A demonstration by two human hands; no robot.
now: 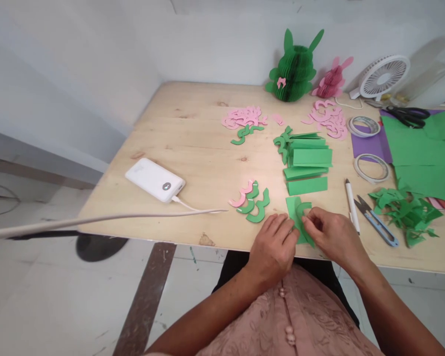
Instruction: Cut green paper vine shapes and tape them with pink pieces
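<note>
At the table's front edge lies a folded piece of green paper (292, 207) with a curved green paper cutout (299, 206) on top of it. My right hand (332, 235) is closed, thumb and fingers pinching the cutout's right side. My left hand (274, 244) rests on the wood at the paper's left edge, its fingers bent loosely and lying down, with nothing visible in them. Left of it are wavy green cutouts (258, 211) and a pink cutout (241, 198). Several folded green strips (311, 157) are stacked just beyond the paper.
On the right lie a white pen (351, 205), blue thread snips (378, 225), green scraps (411, 212) and tape rolls (372, 168). A green paper rabbit (294, 71), a pink one (332, 81) and a fan (383, 78) stand behind. A cable (107, 218) crosses near a white power bank (154, 179).
</note>
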